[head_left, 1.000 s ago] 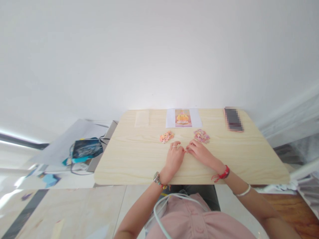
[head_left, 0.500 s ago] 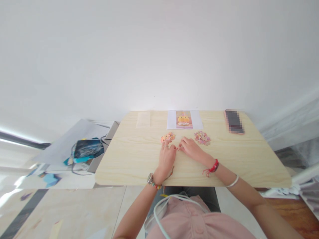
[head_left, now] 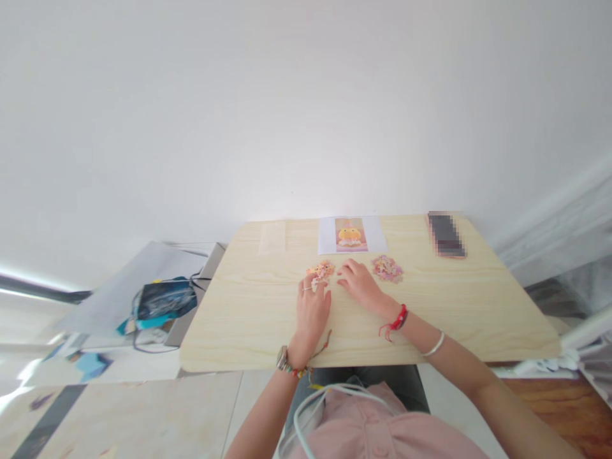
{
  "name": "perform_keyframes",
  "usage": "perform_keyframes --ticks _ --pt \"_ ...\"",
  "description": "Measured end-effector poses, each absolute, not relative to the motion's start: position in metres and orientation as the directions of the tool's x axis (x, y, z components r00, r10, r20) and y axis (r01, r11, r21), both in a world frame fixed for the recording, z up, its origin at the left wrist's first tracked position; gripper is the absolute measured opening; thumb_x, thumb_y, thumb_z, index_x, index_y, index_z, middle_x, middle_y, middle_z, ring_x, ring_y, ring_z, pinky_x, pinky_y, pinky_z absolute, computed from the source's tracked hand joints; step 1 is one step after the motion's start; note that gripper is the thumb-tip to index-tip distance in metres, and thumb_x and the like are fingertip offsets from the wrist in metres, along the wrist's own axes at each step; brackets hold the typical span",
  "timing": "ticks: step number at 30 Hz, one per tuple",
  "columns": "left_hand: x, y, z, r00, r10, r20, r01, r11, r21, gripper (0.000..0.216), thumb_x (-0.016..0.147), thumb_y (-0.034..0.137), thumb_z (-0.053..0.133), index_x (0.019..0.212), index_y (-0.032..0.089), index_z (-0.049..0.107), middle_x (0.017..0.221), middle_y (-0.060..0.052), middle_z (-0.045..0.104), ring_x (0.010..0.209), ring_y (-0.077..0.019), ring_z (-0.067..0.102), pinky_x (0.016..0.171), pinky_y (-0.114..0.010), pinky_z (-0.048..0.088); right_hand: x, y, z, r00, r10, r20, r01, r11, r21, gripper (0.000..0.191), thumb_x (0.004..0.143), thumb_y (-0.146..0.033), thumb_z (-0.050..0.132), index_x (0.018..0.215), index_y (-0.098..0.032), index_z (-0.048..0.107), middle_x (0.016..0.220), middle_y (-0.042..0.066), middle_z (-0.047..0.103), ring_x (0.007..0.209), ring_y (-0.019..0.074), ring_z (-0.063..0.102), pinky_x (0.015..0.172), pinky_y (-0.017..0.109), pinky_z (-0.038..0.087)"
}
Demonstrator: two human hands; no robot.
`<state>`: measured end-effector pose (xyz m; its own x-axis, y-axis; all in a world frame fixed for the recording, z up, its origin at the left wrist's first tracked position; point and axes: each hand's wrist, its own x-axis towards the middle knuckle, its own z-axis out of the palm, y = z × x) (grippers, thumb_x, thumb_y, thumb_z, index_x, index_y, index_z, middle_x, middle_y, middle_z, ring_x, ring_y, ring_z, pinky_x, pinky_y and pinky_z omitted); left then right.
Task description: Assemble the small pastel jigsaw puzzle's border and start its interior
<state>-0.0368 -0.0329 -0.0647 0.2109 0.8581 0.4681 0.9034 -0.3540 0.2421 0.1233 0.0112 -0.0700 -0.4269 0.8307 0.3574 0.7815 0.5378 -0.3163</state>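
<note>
Pale, bare wall rises behind a light wood-grain tabletop [head_left: 444, 306] with rounded corners, its far edge close against the wall. Near the middle lie two small heaps of jigsaw-like pieces: an orange pile [head_left: 321, 270] on the left and a pink-purple pile [head_left: 387, 268] on the right, well apart from each other. Between them and the wall rests a white sheet [head_left: 327, 236] printed with a yellow figure; a thin translucent sheet [head_left: 272, 238] lies to its left, and a phone [head_left: 447, 236], blurred into blocks, near the far right corner.

Of the two hands, the left hand [head_left: 313, 309] reaches to the near side of the orange pile, fingers loosely spread and slightly bent, thumb apart from them, with nothing visibly gripped. The right hand [head_left: 359, 285] is between the piles, its fingers curled and the thumb a little below the index finger; whether a piece sits at its fingertips cannot be told. A watch [head_left: 282, 357] and beads circle the left wrist, a red cord bracelet [head_left: 396, 321] the right, with a white bangle [head_left: 434, 345] farther up that forearm
</note>
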Motion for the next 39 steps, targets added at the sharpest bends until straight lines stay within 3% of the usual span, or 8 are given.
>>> perform_keyframes --ticks 5,8,15,22,26,31,36,39 --pt "-0.028 -0.028 -0.063 0.252 0.841 0.479 0.874 -0.41 0.261 0.019 0.078 0.015 0.048 0.097 0.016 0.052 0.11 -0.014 0.049 0.111 -0.0273 0.041 0.09 -0.047 0.04 0.202 0.006 -0.062 -0.072 0.912 0.403 0.921 0.216 -0.324 0.02 0.082 -0.027 0.048 0.097 -0.017 0.056 0.092 0.011 0.051 0.087 0.0243 0.048 0.076 0.038 0.04" --pt "-0.018 -0.022 -0.063 0.284 0.85 0.444 0.864 -0.428 0.265 0.019 0.078 0.014 0.048 0.097 0.016 0.05 0.108 -0.013 0.049 0.107 -0.0261 0.044 0.089 -0.046 0.041 0.226 0.005 -0.067 -0.052 0.941 0.334 0.939 0.159 -0.304 0.022 0.081 -0.031 0.048 0.098 -0.018 0.056 0.088 0.009 0.052 0.083 0.023 0.048 0.075 0.037 0.04" --pt "0.009 -0.01 -0.06 0.363 0.883 0.297 0.84 -0.448 0.305 0.023 0.076 0.013 0.05 0.099 0.017 0.048 0.105 -0.01 0.049 0.098 -0.022 0.05 0.082 -0.038 0.046 0.199 0.007 -0.079 -0.183 0.947 0.266 0.883 0.277 -0.378 0.034 0.081 -0.024 0.047 0.114 -0.017 0.048 0.094 0.01 0.053 0.09 0.0221 0.049 0.077 0.034 0.042" --pt "0.023 -0.005 -0.054 0.45 0.857 0.252 0.831 -0.505 0.233 0.033 0.078 0.014 0.049 0.111 0.016 0.045 0.112 -0.012 0.051 0.102 -0.0234 0.049 0.085 -0.039 0.044 0.176 0.006 -0.074 -0.324 0.911 0.255 0.81 0.407 -0.422 0.036 0.079 -0.018 0.049 0.115 -0.019 0.047 0.106 0.012 0.051 0.099 0.0231 0.048 0.08 0.037 0.045" --pt "0.025 -0.007 -0.057 0.518 0.822 0.237 0.796 -0.565 0.22 0.036 0.08 0.012 0.045 0.115 0.018 0.043 0.119 -0.01 0.05 0.105 -0.0209 0.048 0.084 -0.036 0.044 0.176 -0.001 -0.069 -0.329 0.905 0.271 0.806 0.418 -0.42 0.039 0.08 -0.014 0.048 0.118 -0.019 0.046 0.107 0.012 0.052 0.103 0.0235 0.047 0.083 0.039 0.045" --pt "0.018 -0.011 -0.064 0.504 0.838 0.209 0.82 -0.541 0.189 0.035 0.079 0.014 0.047 0.113 0.02 0.046 0.121 -0.009 0.05 0.105 -0.0232 0.047 0.082 -0.039 0.045 0.182 -0.009 -0.071 -0.385 0.883 0.269 0.803 0.465 -0.374 0.024 0.083 -0.019 0.046 0.103 -0.019 0.058 0.103 0.011 0.056 0.098 0.0234 0.05 0.083 0.042 0.045" --pt "0.015 -0.01 -0.067 0.539 0.809 0.235 0.802 -0.578 0.15 0.043 0.083 0.01 0.039 0.124 0.019 0.038 0.127 -0.01 0.046 0.113 -0.023 0.043 0.087 -0.039 0.042 0.179 -0.018 -0.071 -0.418 0.869 0.264 0.809 0.489 -0.327 0.026 0.086 -0.021 0.041 0.107 -0.021 0.057 0.113 0.011 0.053 0.105 0.0238 0.047 0.085 0.042 0.043" --pt "0.012 -0.008 -0.065 0.543 0.808 0.227 0.801 -0.58 0.15 0.043 0.083 0.007 0.035 0.124 0.018 0.039 0.123 -0.01 0.05 0.113 -0.0228 0.043 0.089 -0.04 0.04 0.179 -0.026 -0.067 -0.435 0.865 0.251 0.809 0.498 -0.312 0.024 0.087 -0.022 0.042 0.102 -0.021 0.06 0.109 0.01 0.056 0.103 0.0235 0.048 0.086 0.042 0.043"
